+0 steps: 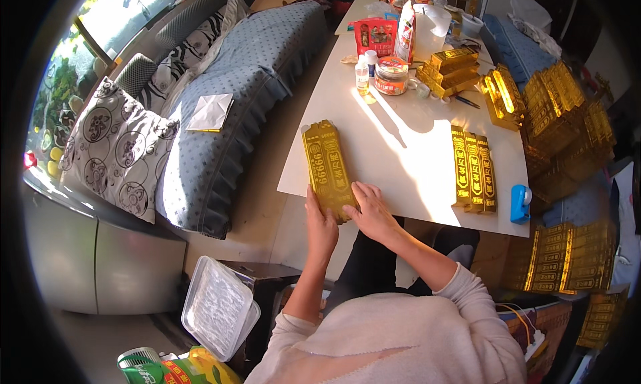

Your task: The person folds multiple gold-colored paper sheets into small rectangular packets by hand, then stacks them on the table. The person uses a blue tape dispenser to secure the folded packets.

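Observation:
A gold embossed cardboard piece (328, 163) with notched ends lies tilted over the table's near left edge. It looks like an ornamental box blank. My left hand (322, 220) is closed on its lower left edge. My right hand (372, 212) grips the lower right side, thumb on top, fingertips partly hidden beneath. To the right on the white table (380, 177) stands a row of gold bar-shaped boxes (474, 170) lying side by side. A blue tape dispenser (520, 204) sits at the right front corner.
Farther back are a round jar (391, 75), small bottles (362, 78), a red pouch (375, 37) and more gold boxes (449, 73). Stacked gold boxes (554, 110) rise beyond the right edge. A covered sofa (247, 70) runs along the left; a plastic tub (217, 307) stands below it.

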`<state>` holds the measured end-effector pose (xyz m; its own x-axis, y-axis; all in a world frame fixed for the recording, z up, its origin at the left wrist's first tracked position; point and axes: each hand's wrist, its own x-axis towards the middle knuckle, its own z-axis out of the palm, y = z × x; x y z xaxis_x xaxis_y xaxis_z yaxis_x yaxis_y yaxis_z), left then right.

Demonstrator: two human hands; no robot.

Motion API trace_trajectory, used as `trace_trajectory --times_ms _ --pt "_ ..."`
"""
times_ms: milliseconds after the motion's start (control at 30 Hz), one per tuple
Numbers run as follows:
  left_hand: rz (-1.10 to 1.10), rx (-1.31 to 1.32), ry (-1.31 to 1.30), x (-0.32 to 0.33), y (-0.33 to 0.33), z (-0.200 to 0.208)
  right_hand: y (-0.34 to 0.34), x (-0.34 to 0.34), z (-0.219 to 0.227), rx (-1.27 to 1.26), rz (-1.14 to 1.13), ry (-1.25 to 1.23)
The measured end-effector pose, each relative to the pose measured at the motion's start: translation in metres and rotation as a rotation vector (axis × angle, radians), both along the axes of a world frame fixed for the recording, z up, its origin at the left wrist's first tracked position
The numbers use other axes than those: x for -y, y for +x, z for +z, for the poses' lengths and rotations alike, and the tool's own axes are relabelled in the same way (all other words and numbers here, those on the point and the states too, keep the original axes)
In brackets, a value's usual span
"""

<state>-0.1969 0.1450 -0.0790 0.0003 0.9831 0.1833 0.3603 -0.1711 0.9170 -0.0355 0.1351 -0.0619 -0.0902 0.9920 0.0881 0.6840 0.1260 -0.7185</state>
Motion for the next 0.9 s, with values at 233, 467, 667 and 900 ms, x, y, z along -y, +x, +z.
trace_trajectory --times_ms 233,467,667,900 --pt "-0.044 0.095 -0.041 0.003 -0.004 0.004 -0.008 0.001 0.008 -0.059 -0.028 -0.01" --pt "-0.067 0.263 -0.072 0.006 -0.006 0.007 -0.011 0.004 0.007 0.041 -0.041 0.016" --pt "-0.097 0.351 -0.162 0.007 -0.009 0.015 -0.015 0.008 0.017 0.097 -0.055 0.138" --pt "-0.093 0.583 -0.148 0.01 -0.012 0.019 -0.019 0.009 0.039 -0.337 -0.046 0.116"
